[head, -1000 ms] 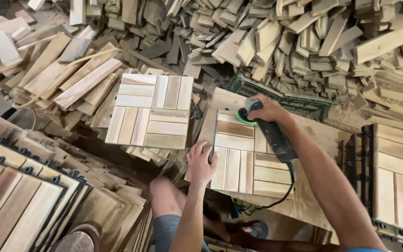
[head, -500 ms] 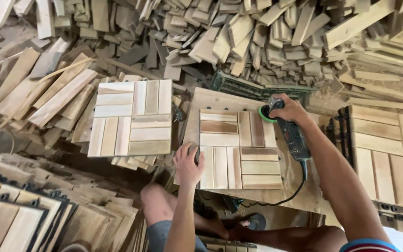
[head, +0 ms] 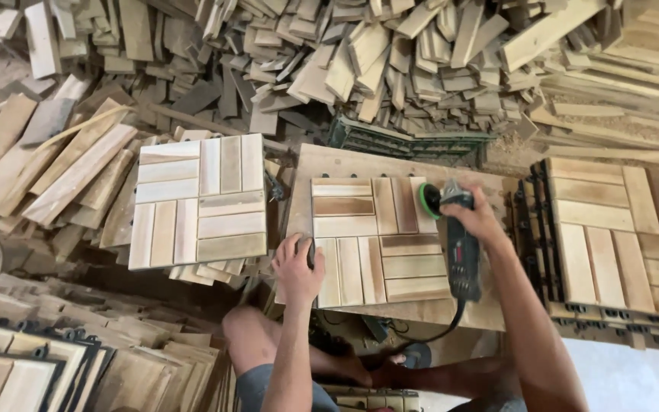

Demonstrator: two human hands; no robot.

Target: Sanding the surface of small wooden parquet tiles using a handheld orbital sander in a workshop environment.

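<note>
Sanding tile (head: 379,240) on board (head: 345,160), you're mid-pass. Right hand (head: 476,217) clamped on sander (head: 455,244), green disc at tile's top right corner. Left hand (head: 297,267) pressed flat on tile's left edge, hands apart. Next, likely: sweep disc across remaining slats, keep tile pinned.

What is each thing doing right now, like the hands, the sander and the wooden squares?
Left hand: flat, pressing the tile's left edge.
Right hand: wrapped around the sander.
Sander: green disc down on the tile's top right corner.
Wooden tile on the board: lying flat, held.
Stack of tiles at left: flat, untouched.
Tiles at right: stacked flat.
Scrap wood pile: loose, jumbled.
</note>
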